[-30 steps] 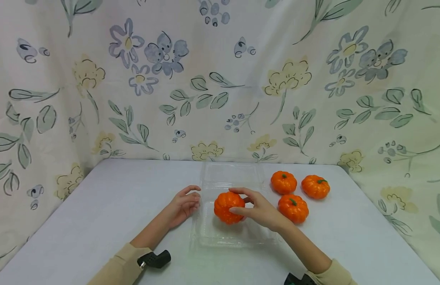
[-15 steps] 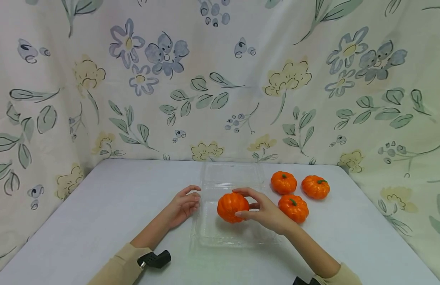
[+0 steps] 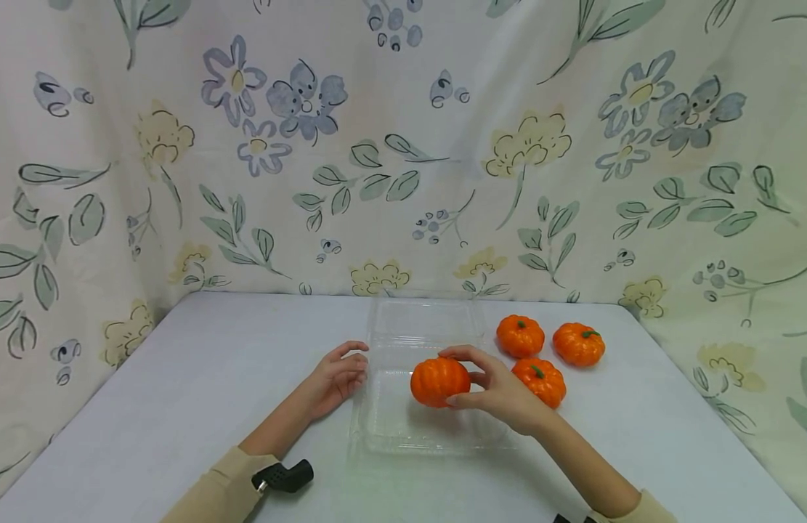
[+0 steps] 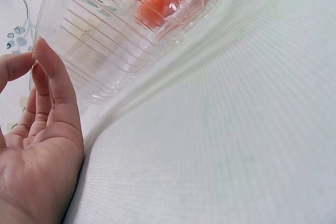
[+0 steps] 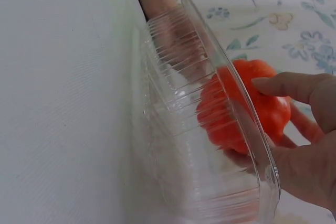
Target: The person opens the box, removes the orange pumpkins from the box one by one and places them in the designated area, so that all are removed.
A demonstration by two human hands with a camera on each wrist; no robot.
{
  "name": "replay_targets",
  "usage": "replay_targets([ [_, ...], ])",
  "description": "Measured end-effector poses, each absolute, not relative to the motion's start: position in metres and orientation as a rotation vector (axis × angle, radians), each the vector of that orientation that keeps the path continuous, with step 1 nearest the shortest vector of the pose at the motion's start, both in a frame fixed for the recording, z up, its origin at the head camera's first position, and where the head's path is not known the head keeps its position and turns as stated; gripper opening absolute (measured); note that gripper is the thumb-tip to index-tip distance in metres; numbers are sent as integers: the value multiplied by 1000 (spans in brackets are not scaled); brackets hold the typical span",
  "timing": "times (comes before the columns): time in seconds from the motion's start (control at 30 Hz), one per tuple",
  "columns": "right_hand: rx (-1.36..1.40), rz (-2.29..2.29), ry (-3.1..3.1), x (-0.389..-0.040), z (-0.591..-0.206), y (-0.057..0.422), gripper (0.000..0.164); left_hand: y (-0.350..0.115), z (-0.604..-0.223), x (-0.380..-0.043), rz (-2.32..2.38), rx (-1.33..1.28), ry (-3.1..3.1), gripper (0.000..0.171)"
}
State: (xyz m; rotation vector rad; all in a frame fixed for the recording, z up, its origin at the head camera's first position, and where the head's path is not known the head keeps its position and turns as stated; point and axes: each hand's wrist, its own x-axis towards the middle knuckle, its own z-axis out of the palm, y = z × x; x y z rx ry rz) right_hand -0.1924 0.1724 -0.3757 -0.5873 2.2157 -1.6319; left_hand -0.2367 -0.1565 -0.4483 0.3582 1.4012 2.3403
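Note:
An orange toy pumpkin [image 3: 436,383] is gripped by my right hand [image 3: 501,396], thumb on its near side and fingers round the far side. It is over the front half of a clear plastic clamshell box [image 3: 436,441], whose lid [image 3: 419,314] lies folded back. Through the clear wall, the right wrist view shows the pumpkin [image 5: 262,108] partly below the rim. My left hand [image 3: 338,381] stays at the box's left edge. In the left wrist view, its fingertips [image 4: 44,51] meet at the thin rim, pinching it.
To the right of the box, three more orange pumpkins with green stems sit on the white table: one at the back [image 3: 520,335], one farther right [image 3: 578,343], and one in front [image 3: 545,383], partly behind my right hand. A floral curtain [image 3: 403,181] hangs behind the table.
My right hand has shifted a little to the right with the pumpkin in its grip, and the pumpkin has turned slightly. The left hand and the box have stayed where they were.

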Motion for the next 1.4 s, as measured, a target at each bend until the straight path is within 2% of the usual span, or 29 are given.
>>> replay_targets([
  [0.2, -549, -1625, 2245, -190, -375, 176, 56, -157, -451, -238, 2339, 369, 1402, 28],
  [0.67, -532, -1791, 2202, -186, -377, 179, 29, -157, -450, -237, 2343, 345, 1400, 25],
  [1.13, -504, -1793, 2303, -179, -372, 188, 31, -157, -450, -238, 2349, 327, 1401, 26],
  [1.4, -476, -1799, 2309, -176, -371, 190, 41, -157, -449, -237, 2345, 337, 1403, 26],
])
